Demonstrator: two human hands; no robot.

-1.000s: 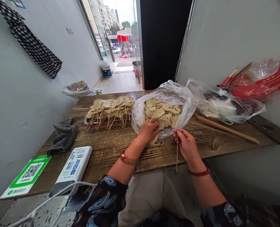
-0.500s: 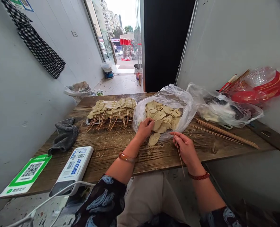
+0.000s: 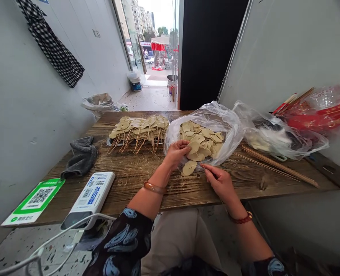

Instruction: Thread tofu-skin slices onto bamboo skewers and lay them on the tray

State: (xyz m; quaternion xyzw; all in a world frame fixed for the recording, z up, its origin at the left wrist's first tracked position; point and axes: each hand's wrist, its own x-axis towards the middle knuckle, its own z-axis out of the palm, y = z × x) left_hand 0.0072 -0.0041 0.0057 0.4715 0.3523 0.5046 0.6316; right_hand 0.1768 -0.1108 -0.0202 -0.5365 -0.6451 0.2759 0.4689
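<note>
My left hand (image 3: 177, 153) is closed on the edge of a flat, pale beige slice (image 3: 193, 147), held up at the mouth of a clear plastic bag (image 3: 230, 147). My right hand (image 3: 220, 182) pinches a thin wooden skewer (image 3: 201, 161), its tip meeting the slice; whether it pierces through I cannot tell. Loose slices (image 3: 208, 134) fill the bag. Below my hands, another slice (image 3: 189, 168) lies at the bag's near edge. To the left, several skewered slices (image 3: 139, 128) are piled on a tray, sticks pointing towards me.
A bundle of bare skewers (image 3: 281, 165) lies to the right on the wooden table (image 3: 129, 180). Behind it sits another plastic bag (image 3: 276, 134). On the left are a dark grey cloth (image 3: 80, 157), a white payment box (image 3: 92, 195) with a cable, and a green QR card (image 3: 34, 201).
My left hand has raised a slice out of the pile. My right hand has brought the skewer's tip up and left to that slice. The view has shifted slightly.
</note>
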